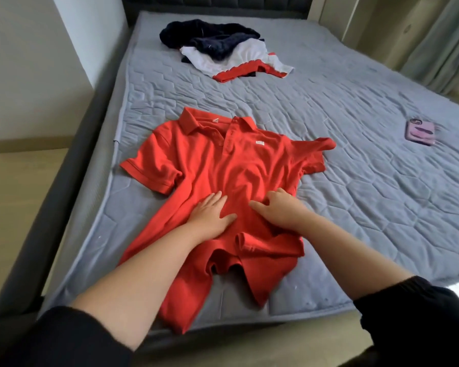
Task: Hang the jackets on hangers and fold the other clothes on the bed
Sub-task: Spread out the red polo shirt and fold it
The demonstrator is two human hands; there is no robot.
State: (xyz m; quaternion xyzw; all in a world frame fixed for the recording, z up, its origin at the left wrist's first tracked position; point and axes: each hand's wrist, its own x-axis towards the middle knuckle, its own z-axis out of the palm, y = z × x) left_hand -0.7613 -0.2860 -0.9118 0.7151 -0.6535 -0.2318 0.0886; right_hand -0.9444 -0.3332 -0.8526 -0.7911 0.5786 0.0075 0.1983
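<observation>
A left hand (210,215) lies flat, fingers spread, on the lower front of a red short-sleeved polo shirt (223,160), which is spread face-up on a grey quilted mattress (355,194). The right hand (278,207) rests beside it, fingers slightly bent, seemingly pressing rather than gripping. Farther right lies a pink-cased phone (420,129). Beyond is a heap of navy, white and red clothes (217,49).

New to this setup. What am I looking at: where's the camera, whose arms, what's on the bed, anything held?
No robot: a person works bare-handed. The one picture comes from a camera on their head, looking forward and down. A red polo shirt lies spread on the bed. The left hand presses flat on it; the right hand rests on it with bent fingers, pinching or not I cannot tell. Farther back is a pile of clothes; a phone lies to the right.
</observation>
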